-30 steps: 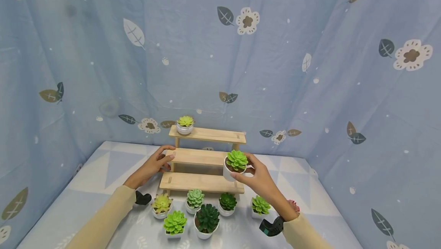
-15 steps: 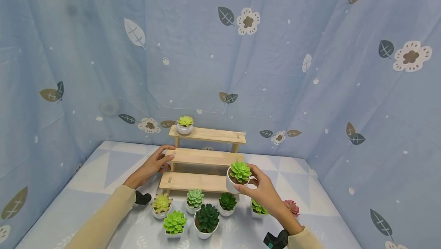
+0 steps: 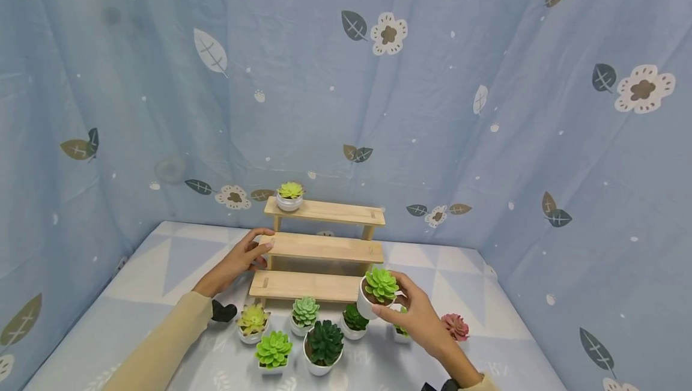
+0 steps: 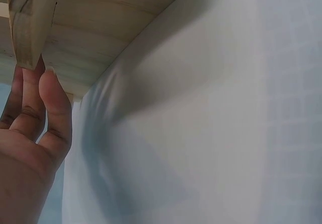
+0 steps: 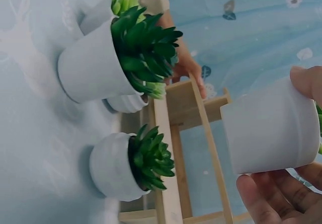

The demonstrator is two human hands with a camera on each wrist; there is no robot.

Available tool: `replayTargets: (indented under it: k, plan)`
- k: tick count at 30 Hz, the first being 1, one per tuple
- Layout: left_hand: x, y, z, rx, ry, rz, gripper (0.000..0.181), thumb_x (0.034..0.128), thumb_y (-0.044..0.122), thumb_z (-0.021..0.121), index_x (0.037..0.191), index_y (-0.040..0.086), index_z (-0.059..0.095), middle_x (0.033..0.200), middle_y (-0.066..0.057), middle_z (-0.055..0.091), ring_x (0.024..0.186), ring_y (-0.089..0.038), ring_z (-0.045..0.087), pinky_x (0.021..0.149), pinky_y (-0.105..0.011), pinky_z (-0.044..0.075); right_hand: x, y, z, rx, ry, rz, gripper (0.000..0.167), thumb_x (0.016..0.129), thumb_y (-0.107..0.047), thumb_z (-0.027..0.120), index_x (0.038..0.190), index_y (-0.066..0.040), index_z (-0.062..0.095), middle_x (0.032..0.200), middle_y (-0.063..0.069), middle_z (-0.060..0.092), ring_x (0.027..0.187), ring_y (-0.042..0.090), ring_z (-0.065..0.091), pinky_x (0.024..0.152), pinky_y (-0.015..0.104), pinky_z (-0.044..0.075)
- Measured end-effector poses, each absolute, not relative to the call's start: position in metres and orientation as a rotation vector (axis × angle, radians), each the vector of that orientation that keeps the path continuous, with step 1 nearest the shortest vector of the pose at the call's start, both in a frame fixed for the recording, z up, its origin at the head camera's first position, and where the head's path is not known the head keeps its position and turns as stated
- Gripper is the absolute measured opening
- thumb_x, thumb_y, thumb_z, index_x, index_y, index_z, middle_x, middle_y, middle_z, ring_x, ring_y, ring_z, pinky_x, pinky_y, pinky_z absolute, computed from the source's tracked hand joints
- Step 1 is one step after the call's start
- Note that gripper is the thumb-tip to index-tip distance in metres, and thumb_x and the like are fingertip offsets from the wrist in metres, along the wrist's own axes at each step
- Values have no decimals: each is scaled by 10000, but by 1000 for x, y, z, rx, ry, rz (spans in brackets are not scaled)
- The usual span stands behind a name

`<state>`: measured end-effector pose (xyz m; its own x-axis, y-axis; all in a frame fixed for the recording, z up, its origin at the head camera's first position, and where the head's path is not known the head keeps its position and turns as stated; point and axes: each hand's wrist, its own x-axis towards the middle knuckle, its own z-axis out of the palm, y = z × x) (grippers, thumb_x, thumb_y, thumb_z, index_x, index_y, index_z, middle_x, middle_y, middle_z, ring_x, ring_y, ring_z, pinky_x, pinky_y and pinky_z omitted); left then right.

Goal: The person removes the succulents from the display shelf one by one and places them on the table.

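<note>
My right hand (image 3: 423,318) grips a potted succulent (image 3: 381,286) with bright green leaves, in a round white pot. It is held in the air at the right front of a three-tier wooden shelf stand (image 3: 324,248). Thumb and fingers lie on opposite sides of the white pot (image 5: 271,128) in the right wrist view. At the left end of the middle tier, my left hand (image 3: 239,260) holds the board's edge. The left wrist view has its curled fingers (image 4: 54,100) against the end of the wooden board (image 4: 100,27).
A light green succulent (image 3: 290,195) stands on the top tier's left end. Several potted succulents stand before the stand, among them a dark green one (image 3: 324,346) and a yellowish one (image 3: 253,322). A red succulent (image 3: 455,326) is at right. A patterned curtain (image 3: 324,96) hangs behind.
My right hand has moved the potted succulent down and slightly right, from in front of the middle tier to by the bottom tier's right end. My left hand has stayed on the stand.
</note>
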<state>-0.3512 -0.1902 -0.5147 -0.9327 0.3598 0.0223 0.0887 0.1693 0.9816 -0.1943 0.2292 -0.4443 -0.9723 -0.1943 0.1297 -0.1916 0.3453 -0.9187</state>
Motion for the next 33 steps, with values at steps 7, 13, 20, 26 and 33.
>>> replayTargets:
  k: [7,13,20,26,33]
  plan:
    - [-353,-189,-516,407,2236,1843,521,1029,528,587,1490,353,417,1109,-199,570,979,-449,616,779,-430,501,-188,233,-452,-314,2512,-1807,699,859,-242,872,1454,-135,523,1433,100,545,1289,248,566,1013,313,493]
    - [-352,-189,-517,410,2240,1845,539,1031,522,587,1501,328,409,1103,-198,572,965,-443,618,762,-422,500,-182,235,-459,-257,2477,-1838,707,846,-222,879,1450,-111,528,1442,143,535,1314,282,548,1008,283,485]
    - [-352,-189,-517,426,2246,1842,531,1037,519,579,1501,325,408,1105,-197,569,963,-441,614,766,-420,497,-175,237,-467,-256,2424,-1846,711,857,-201,868,1455,-59,510,1439,193,529,1289,329,579,957,294,521]
    - [-352,-189,-517,428,2245,1840,520,1040,518,571,1497,334,407,1108,-196,564,951,-415,617,766,-418,493,-171,239,-474,-259,2406,-1835,728,864,-202,862,1466,-36,488,1432,203,533,1291,341,580,954,299,524]
    - [-350,-189,-516,414,2245,1839,523,1031,545,569,1493,357,410,1113,-198,571,956,-403,620,787,-439,500,-164,241,-481,-243,2470,-1738,723,868,-272,864,1462,-74,503,1415,145,559,1265,268,601,975,284,510]
